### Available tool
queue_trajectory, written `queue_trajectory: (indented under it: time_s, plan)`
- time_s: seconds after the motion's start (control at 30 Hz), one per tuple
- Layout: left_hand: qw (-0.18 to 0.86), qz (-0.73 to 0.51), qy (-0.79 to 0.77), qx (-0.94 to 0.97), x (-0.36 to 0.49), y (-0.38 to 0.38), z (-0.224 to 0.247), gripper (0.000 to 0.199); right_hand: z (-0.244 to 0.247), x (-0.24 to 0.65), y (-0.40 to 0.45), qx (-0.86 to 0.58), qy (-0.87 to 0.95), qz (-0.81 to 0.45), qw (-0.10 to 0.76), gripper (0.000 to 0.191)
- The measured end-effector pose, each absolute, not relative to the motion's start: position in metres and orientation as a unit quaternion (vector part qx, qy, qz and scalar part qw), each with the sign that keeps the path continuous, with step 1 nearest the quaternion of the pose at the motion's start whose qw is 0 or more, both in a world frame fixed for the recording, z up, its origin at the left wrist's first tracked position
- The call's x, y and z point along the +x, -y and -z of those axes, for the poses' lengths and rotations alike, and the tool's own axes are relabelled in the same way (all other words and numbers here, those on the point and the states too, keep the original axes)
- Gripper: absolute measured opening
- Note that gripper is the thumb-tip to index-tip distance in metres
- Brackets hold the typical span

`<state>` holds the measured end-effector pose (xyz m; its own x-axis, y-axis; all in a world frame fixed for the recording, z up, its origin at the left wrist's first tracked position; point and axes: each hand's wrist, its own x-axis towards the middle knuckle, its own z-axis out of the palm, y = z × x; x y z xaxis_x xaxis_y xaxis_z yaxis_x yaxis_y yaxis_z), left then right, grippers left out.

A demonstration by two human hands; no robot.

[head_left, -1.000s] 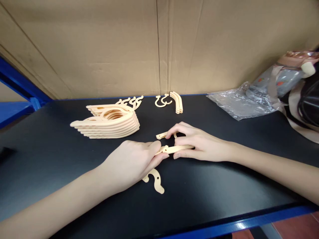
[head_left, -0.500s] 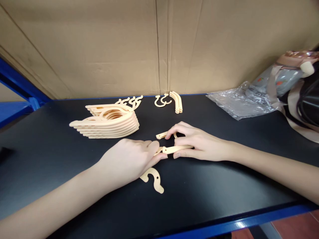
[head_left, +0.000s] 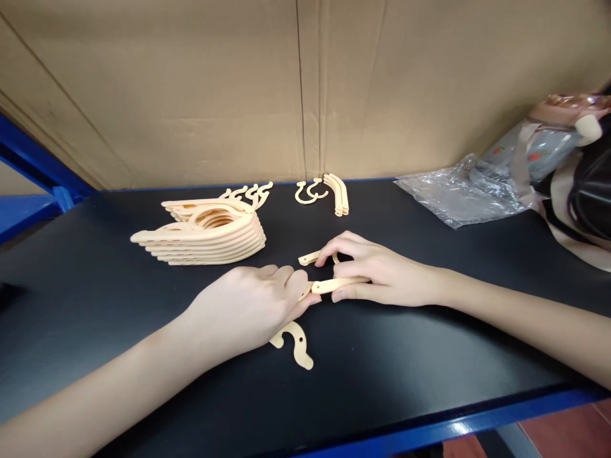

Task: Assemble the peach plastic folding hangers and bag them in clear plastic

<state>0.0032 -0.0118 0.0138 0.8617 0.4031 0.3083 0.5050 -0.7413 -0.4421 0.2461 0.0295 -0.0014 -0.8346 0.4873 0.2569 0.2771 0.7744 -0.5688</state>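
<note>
Low over the black table, my left hand [head_left: 252,302] is closed in a pinch on a small cream plastic piece [head_left: 304,292], mostly covered by the fingers. That piece meets the end of a cream hanger arm [head_left: 338,285], which my right hand [head_left: 367,270] grips between thumb and fingers. Beneath the right hand's curled fingers, a second cream hanger piece [head_left: 308,259] shows its holed end; whether it joins the gripped arm I cannot tell. A loose cream hanger hook [head_left: 300,343] lies on the table just below my left hand, partly covered by it.
Left of centre stands a stack of folded cream hangers [head_left: 205,245]. At the back lie a few loose hooks [head_left: 305,194] and several curved arms [head_left: 340,196]. A clear plastic bag [head_left: 453,197], a bottle [head_left: 534,146] and a black bag [head_left: 592,184] are at the right. Cardboard [head_left: 214,95] walls the back.
Both hands keep nearly the same pose and grip. The left fingers have shifted very slightly against the hanger piece; the whole view has moved a little.
</note>
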Motion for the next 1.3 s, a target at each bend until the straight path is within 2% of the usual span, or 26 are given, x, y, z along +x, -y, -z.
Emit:
queue_trajectory:
  time_s: [0.73,0.97,1.1,1.3]
  plan:
    - [0.239,0.103,0.231,-0.937,0.004,0.018,-0.016,0.039,-0.004,0.247,-0.032,-0.188,0.922,-0.291,0.172,0.03]
    - [0.199,0.141,0.241,-0.939,0.001,0.016,-0.013,0.032,0.0,0.246,-0.033,-0.191,0.915,-0.281,0.215,0.027]
    - [0.194,0.125,0.225,-0.947,0.002,0.015,-0.021,0.032,0.0,0.249,-0.033,-0.243,0.886,-0.279,0.279,0.024]
    - [0.199,0.115,0.207,-0.951,0.001,0.013,-0.029,0.028,0.001,0.253,-0.037,-0.309,0.853,-0.276,0.318,0.039]
